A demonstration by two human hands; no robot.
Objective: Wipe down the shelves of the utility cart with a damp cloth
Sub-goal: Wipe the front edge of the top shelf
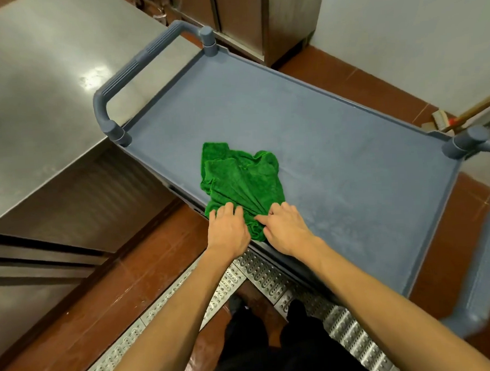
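Lying crumpled on the near-left part of the cart's top shelf [350, 151], the green cloth [243, 179] has its near edge gathered by 2 hands. The left hand [227, 228] and right hand [286, 228] each curl their fingers into the folds, gripping it. Judged soft, light and limp (damp, so likely clingy). It is best bunched into 1 pad and held from above.

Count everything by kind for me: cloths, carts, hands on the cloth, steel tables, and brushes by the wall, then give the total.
green cloth: 1
utility cart: 1
hands, left hand and right hand, both gripping the cloth: 2
steel table: 1
brush: 1
Total: 6
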